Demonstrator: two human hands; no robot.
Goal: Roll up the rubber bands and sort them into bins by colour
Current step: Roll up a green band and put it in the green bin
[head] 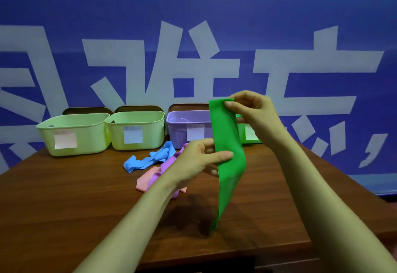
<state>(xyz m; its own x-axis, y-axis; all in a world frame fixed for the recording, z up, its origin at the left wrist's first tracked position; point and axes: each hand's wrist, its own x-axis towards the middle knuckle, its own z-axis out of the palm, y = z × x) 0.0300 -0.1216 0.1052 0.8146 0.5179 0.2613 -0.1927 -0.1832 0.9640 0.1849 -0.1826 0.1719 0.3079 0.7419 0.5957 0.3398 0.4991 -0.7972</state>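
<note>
R hand pinches green band top, 1 o'clock | L hand pinches its mid | bin labels 11-12 o'clock, unreadable | wall chars cropped

Head view looks forward and down, close over table (single view).

Wooden table, blue lettered wall

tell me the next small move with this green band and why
Probably start rolling from the top end: the right hand pinches the green band at its top, the left hand pinches it midway, and it hangs flat, unrolled.
</note>
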